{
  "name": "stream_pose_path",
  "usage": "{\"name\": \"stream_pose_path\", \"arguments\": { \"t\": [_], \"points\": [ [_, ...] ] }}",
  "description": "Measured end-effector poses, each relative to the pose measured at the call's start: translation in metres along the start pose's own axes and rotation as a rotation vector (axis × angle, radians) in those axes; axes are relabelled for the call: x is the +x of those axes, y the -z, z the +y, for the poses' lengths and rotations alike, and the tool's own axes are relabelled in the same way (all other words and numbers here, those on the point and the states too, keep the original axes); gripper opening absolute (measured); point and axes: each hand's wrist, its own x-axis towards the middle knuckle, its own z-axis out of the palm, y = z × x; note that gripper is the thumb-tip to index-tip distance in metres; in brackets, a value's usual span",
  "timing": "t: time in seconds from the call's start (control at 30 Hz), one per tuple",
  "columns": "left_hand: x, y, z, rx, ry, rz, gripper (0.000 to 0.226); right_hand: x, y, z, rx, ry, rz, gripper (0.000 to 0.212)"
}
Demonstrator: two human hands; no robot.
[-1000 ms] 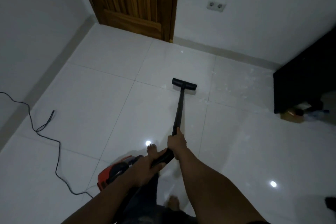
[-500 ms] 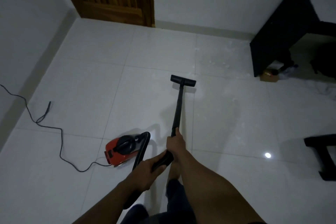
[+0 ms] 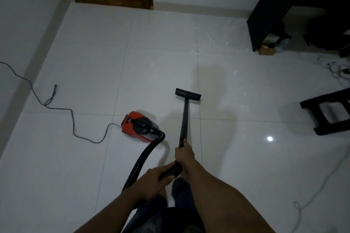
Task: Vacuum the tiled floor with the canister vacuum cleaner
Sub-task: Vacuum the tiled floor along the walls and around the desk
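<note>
Canister [image 3: 139,128] farther off, grips [image 3: 155,178] [image 3: 184,155] round wand [image 3: 184,119]

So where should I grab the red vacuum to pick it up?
Take the black handle on top of the red canister, reaching down from above. It runs along the top, and the hose plugs into its near end, so stay clear of that.

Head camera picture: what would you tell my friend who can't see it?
A person's left hand and right hand grip a black vacuum wand, its nozzle on the white tiled floor. The red canister sits to its left, hose curving back to the hands.
</note>
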Motion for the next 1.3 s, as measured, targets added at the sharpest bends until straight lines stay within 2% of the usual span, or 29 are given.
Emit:
{"name": "stream_pose_path", "arguments": {
  "t": [0.3, 0.43, 0.53, 0.73, 0.93, 1.1, 1.3],
  "points": [
    [-0.047, -0.091, -0.065, 0.138, -0.005, -0.067, 0.047, -0.051, -0.006, 0.112, -0.025, -0.024, -0.007, 0.069],
    [-0.06, -0.131, -0.092, 0.165, 0.012, -0.044, 0.064, -0.055, -0.018, 0.157, 0.018, -0.006, -0.002, 0.07],
    [-0.061, -0.153, -0.117, 0.141, -0.001, -0.038, 0.049, -0.044, -0.034, 0.191, 0.048, 0.018, -0.003, 0.071],
    [-0.054, -0.179, -0.148, 0.151, 0.076, -0.043, 0.052, -0.022, -0.053, 0.231, 0.072, 0.037, -0.04, 0.071],
    [-0.028, -0.174, -0.132, 0.081, 0.144, -0.027, 0.057, 0.007, -0.047, 0.218, 0.067, 0.009, -0.03, 0.069],
    [0.04, -0.159, -0.161, 0.21, 0.132, -0.006, 0.06, 0.04, -0.036, 0.173, 0.058, 0.003, -0.008, 0.068],
    [0.077, -0.087, -0.099, 0.194, 0.157, -0.047, 0.054, 0.074, -0.021, 0.106, 0.102, -0.047, 0.043, 0.066]
  ]
}}
